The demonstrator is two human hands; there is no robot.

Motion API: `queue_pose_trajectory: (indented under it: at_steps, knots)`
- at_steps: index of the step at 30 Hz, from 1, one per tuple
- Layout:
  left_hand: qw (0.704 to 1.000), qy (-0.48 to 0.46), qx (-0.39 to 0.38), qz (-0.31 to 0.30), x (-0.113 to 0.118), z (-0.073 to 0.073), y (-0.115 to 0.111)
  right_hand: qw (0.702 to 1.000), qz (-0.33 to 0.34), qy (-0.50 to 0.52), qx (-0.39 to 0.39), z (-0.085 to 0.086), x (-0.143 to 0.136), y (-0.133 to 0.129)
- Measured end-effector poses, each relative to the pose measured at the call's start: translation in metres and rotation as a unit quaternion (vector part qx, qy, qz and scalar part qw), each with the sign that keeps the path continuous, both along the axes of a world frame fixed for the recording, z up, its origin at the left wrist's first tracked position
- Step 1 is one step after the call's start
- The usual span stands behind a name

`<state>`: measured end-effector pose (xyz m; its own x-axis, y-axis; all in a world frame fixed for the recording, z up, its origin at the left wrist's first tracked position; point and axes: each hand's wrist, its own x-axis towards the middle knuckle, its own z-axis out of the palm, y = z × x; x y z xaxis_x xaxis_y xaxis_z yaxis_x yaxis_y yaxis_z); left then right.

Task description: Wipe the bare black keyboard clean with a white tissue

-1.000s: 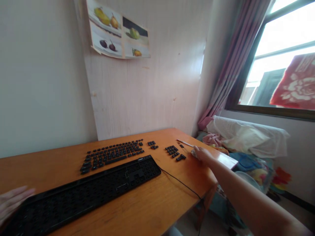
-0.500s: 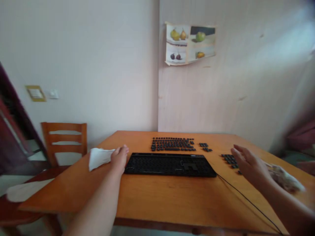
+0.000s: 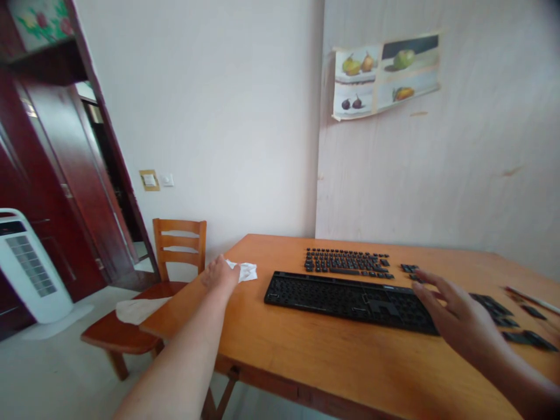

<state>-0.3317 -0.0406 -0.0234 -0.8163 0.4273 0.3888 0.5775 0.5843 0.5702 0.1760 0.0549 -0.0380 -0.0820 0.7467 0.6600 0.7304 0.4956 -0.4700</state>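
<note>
My left hand [image 3: 221, 276] lies over the left part of a crumpled white tissue [image 3: 245, 270], fingers curled onto it and the thumb toward the keyboard. How much tissue is in the grip is partly hidden. A black keyboard base [image 3: 332, 300] without its keycaps lies flat to the right of that hand. Over its right end hovers my right hand [image 3: 455, 306], open with fingers apart and nothing in it. Loose black keycaps [image 3: 345, 262] are laid out in rows behind the base; a smaller group of keycaps [image 3: 409, 268] sits partly behind my right fingers.
More black keycaps [image 3: 494, 306] and a thin stick-like tool [image 3: 534, 298] lie at the right of the wooden table [image 3: 306, 361]. A wooden chair [image 3: 181, 242] with a white cloth [image 3: 140, 309] on its seat stands at the left. Fruit pictures [image 3: 387, 76] hang on the wall.
The view has turned left. My left hand has moved left from beside the keyboard base onto the tissue. My right hand has shifted left, from the loose keycaps to over the base's right end.
</note>
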Motion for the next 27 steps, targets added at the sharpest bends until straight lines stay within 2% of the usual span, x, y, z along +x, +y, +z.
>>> queue_pose_trajectory:
  at_steps: [6,10,14,18,21,25,27]
  knots:
    - [0.994,-0.025,-0.109,-0.013,-0.015,-0.016,-0.015,0.998,0.063,-0.02,-0.023,-0.008,-0.018,-0.002]
    - [0.993,-0.02,-0.114,-0.009,-0.019,-0.02,-0.02,0.996,0.085,-0.027,-0.03,-0.014,-0.032,-0.005]
    - [0.996,-0.004,-0.079,-0.034,-0.015,-0.014,-0.022,0.994,0.1,-0.016,-0.048,-0.012,-0.049,-0.012]
    - [0.995,0.035,-0.014,-0.093,0.008,-0.004,-0.024,0.988,0.142,0.017,-0.054,-0.002,-0.073,-0.025]
    - [0.985,0.048,0.028,-0.163,0.034,0.003,-0.026,0.978,0.19,0.057,-0.059,0.009,-0.095,-0.039]
    - [0.955,0.029,0.069,-0.288,0.079,0.009,-0.029,0.955,0.269,0.123,-0.023,0.03,-0.126,-0.061]
    - [0.935,0.006,0.083,-0.346,0.107,0.011,-0.033,0.945,0.303,0.122,0.007,0.04,-0.14,-0.07]
